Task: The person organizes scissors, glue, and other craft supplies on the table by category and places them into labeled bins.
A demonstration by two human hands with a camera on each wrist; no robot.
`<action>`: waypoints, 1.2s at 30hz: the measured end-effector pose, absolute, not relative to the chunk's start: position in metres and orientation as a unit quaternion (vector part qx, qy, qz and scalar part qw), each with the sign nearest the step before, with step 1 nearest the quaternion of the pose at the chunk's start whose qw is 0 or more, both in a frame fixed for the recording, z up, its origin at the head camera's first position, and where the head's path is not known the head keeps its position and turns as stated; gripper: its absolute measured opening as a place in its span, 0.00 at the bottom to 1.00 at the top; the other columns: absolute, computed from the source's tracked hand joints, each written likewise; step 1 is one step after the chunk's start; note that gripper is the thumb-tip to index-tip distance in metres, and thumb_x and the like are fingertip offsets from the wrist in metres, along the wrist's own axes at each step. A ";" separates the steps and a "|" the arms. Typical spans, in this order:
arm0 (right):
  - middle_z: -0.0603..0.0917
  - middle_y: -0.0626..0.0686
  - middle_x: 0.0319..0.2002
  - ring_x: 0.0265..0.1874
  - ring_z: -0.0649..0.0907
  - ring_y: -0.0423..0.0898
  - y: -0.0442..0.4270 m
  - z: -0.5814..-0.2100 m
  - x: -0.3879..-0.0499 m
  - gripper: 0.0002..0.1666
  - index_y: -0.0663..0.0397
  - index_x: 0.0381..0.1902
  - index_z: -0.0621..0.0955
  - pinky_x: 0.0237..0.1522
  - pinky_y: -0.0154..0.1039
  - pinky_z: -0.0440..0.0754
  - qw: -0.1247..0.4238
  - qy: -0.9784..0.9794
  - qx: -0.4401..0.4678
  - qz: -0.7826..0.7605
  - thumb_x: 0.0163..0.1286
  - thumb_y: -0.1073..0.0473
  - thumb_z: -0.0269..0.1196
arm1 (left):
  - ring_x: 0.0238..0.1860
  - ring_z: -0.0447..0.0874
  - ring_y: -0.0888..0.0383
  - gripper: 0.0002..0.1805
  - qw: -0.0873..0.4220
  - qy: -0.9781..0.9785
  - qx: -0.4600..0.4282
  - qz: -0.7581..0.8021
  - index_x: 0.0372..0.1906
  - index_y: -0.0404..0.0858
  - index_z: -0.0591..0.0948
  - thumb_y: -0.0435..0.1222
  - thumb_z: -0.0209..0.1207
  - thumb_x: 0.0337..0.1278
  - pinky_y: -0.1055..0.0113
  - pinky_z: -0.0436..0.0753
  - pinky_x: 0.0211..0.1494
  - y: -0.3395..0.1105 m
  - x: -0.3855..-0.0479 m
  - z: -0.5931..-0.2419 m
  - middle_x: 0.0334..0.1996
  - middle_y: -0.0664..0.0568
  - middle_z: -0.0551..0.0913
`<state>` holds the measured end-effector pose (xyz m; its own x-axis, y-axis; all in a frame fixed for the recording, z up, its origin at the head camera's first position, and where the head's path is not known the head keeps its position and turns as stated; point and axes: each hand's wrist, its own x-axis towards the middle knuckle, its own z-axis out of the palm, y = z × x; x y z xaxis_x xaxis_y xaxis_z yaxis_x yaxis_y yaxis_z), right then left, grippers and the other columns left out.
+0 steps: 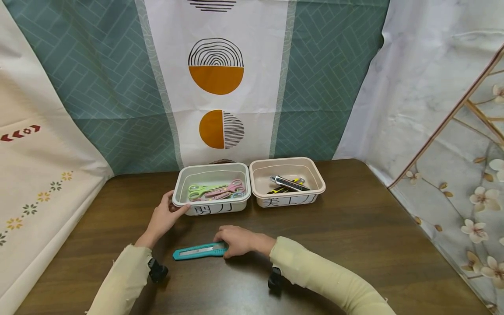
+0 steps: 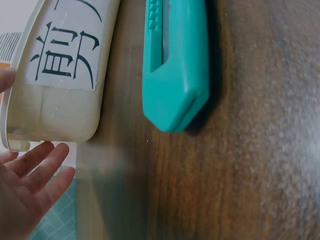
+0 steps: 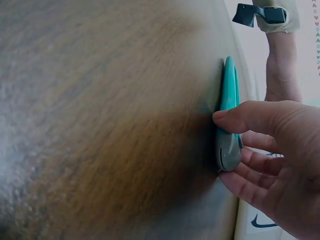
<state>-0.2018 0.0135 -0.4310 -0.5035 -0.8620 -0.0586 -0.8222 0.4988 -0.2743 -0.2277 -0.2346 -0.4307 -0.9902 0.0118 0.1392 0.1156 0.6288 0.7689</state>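
Observation:
My right hand (image 1: 241,240) pinches one end of a teal utility knife (image 1: 198,251) between thumb and fingers; the knife lies on the table. In the right wrist view, the thumb (image 3: 250,117) presses one side and the fingers touch the other, near the grey end. My left hand (image 1: 164,217) holds the left front corner of a whitish plastic bin (image 1: 214,209), thumb at the front rim and fingers at the end wall. Several scissors (image 1: 218,190), green and pink, lie in this bin. Its front label (image 2: 62,47) shows in the left wrist view.
A beige bin (image 1: 320,186) stands right beside the first, with black and yellow utility knives (image 1: 289,183) inside and a label in front. Both bins are near the back edge of the brown wooden table (image 1: 346,227). Patterned cloths (image 1: 330,87) hang behind and along the sides.

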 end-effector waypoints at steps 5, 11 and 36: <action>0.77 0.44 0.34 0.32 0.72 0.35 0.018 -0.430 -0.203 0.21 0.51 0.42 0.83 0.33 0.24 0.66 0.065 0.859 -0.500 -0.090 0.47 0.57 0.70 | 0.47 0.77 0.46 0.42 0.062 -0.900 -0.036 -0.430 0.67 0.34 0.53 0.50 0.58 0.54 0.57 0.74 0.45 -0.234 -0.227 -0.431 0.52 0.34 0.74; 0.76 0.44 0.32 0.30 0.72 0.35 0.029 -0.424 -0.203 0.20 0.51 0.41 0.83 0.33 0.26 0.67 0.064 0.860 -0.500 -0.084 0.47 0.59 0.69 | 0.47 0.77 0.46 0.42 0.063 -0.899 -0.040 -0.431 0.66 0.34 0.53 0.49 0.58 0.55 0.57 0.75 0.45 -0.234 -0.227 -0.430 0.52 0.34 0.74; 0.77 0.49 0.34 0.30 0.72 0.39 0.109 -0.384 -0.222 0.21 0.60 0.43 0.82 0.31 0.29 0.70 0.063 0.877 -0.441 -0.176 0.47 0.64 0.70 | 0.48 0.76 0.45 0.43 0.058 -0.902 -0.033 -0.426 0.67 0.33 0.52 0.50 0.58 0.54 0.57 0.74 0.45 -0.234 -0.228 -0.429 0.52 0.33 0.73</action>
<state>-0.2217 0.1090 -0.3842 -0.6022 -0.7971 0.0448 -0.7524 0.5479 -0.3656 -0.2280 -0.2337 -0.4291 -0.9911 0.0105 0.1328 0.1091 0.6355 0.7643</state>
